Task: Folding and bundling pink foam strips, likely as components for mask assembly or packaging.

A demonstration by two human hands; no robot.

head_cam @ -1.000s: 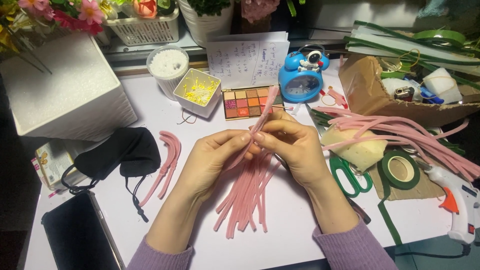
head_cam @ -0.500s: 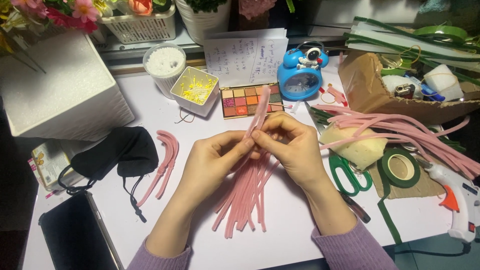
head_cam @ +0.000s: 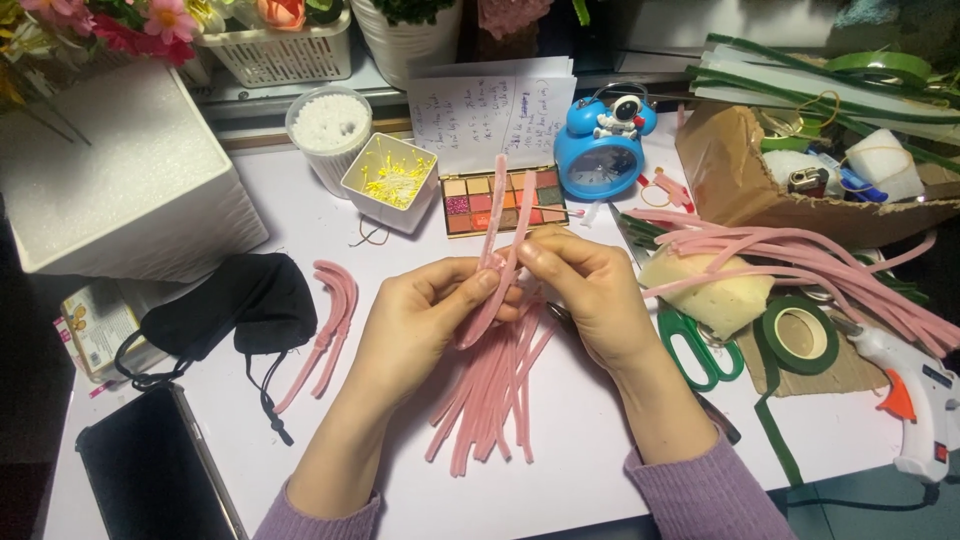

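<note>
You hold a pink pipe cleaner [head_cam: 505, 250] folded into a narrow loop, its two ends pointing up and away from you above the middle of the white table [head_cam: 600, 470]. Your left hand [head_cam: 425, 320] pinches the lower bend of it between thumb and fingers, and your right hand [head_cam: 590, 290] grips the strands just beside that, thumb pressed against them; both hands are closed on the same piece, and the fingertips nearly meet. Below your hands a bundle of pink pipe cleaners [head_cam: 495, 390] lies loose on the table, fanning toward you. To your left lies a bent pair of pink pipe cleaners [head_cam: 330, 320], near a black drawstring pouch [head_cam: 235, 305] and, closer to you, a dark phone [head_cam: 150, 470]. Behind your hands sits an eyeshadow palette [head_cam: 500, 200], with a small white box of yellow stamens [head_cam: 388, 180] and a blue alarm clock [head_cam: 598, 150] on either side of it. To your right, green-handled scissors [head_cam: 695, 345] rest beside a roll of green floral tape [head_cam: 800, 335], what looks like a pale yellow sponge [head_cam: 710, 290], a long pile of pink pipe cleaners [head_cam: 800, 255], and a white glue gun [head_cam: 915, 395] at the table's edge.
</note>
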